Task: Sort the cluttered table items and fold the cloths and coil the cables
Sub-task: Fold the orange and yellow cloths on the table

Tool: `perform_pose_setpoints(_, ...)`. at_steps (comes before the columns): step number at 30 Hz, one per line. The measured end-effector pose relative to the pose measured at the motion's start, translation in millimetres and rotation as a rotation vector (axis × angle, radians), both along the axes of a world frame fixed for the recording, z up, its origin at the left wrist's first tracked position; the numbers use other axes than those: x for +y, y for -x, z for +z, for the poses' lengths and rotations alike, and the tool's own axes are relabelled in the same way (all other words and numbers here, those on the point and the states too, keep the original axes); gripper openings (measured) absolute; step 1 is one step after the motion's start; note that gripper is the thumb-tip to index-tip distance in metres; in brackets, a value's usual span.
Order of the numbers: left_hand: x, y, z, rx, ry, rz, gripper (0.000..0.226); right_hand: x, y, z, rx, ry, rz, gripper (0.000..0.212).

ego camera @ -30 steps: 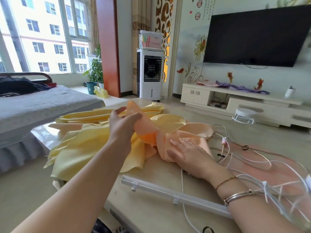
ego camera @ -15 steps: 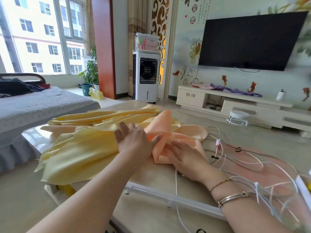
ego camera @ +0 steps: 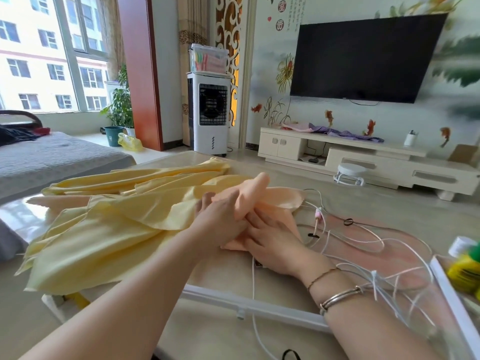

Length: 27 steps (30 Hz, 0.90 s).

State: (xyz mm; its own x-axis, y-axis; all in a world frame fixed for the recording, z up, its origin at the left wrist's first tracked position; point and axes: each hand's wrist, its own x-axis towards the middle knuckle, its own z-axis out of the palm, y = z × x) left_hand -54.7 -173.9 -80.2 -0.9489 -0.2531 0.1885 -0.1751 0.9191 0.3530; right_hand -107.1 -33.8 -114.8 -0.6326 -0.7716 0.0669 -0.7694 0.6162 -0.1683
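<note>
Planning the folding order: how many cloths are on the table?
2 visible: a yellow cloth spread across the table's left, a peach cloth at centre under both hands. More may be hidden beneath.

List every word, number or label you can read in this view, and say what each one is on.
"富": red seal-style character on the wall left of the television.
Second red seal above it: partly cut off, unreadable.
Vertical black calligraphy beside the seals: too small to read.
Green and yellow bottle label: blurred.
Air cooler: no legible text.

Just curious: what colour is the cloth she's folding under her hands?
Peach-orange cloth, plain, seen in the head view.
</note>
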Motion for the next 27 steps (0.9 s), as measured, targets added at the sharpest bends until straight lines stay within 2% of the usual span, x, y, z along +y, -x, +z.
perform_pose_setpoints(2,-1,5,0,-0.011,-0.02,-0.015,0.069,0,-1,2,-0.014,-0.018,-0.004,0.054)
perform_pose_setpoints(5,-3,17,-11,-0.122,-0.048,0.015,0.061,0,-2,2,-0.025,0.022,-0.014,0.05)
perform_pose_setpoints(7,-6,23,-19,-0.052,-0.118,0.062,0.04,0,-2,1,-0.027,0.037,-0.033,0.051)
perform_pose_setpoints(9,-6,22,-22,0.066,-0.176,0.06,0.038,-1,1,0,-0.045,0.023,-0.051,0.053)
perform_pose_setpoints(11,-4,14,-22,0.074,-0.154,-0.025,0.044,-2,3,-3,-0.051,0.028,-0.045,0.053)
perform_pose_setpoints(13,-4,6,-25,0.032,-0.101,-0.21,0.047,-3,6,-5,-0.064,0.06,-0.05,0.051)
perform_pose_setpoints(15,-8,2,-32,0.013,-0.084,-0.358,0.053,-4,7,-3,-0.218,0.224,-0.116,0.047)
perform_pose_setpoints(18,-9,0,-37,0.027,-0.099,-0.381,0.065,1,18,7,-0.459,0.721,-0.403,0.033)
perform_pose_setpoints(20,-5,-1,-35,0.042,-0.04,-0.423,0.07,12,29,16,-0.592,1.012,-0.619,0.036)
perform_pose_setpoints(21,-4,-3,-34,0.035,0.005,-0.461,0.071,19,35,19,-0.647,1.095,-0.678,0.043)
perform_pose_setpoints(22,-2,-4,-32,0.016,0.056,-0.489,0.072,24,39,22,-0.696,1.124,-0.711,0.054)
perform_pose_setpoints(24,-2,-6,-30,-0.015,0.16,-0.507,0.073,36,41,25,-0.757,1.048,-0.751,0.082)
perform_pose_setpoints(25,-2,-6,-30,-0.019,0.201,-0.504,0.074,40,36,29,-0.735,0.978,-0.77,0.085)
perform_pose_setpoints(27,-1,-6,-30,-0.021,0.237,-0.504,0.074,45,36,28,-0.617,0.828,-0.747,0.064)
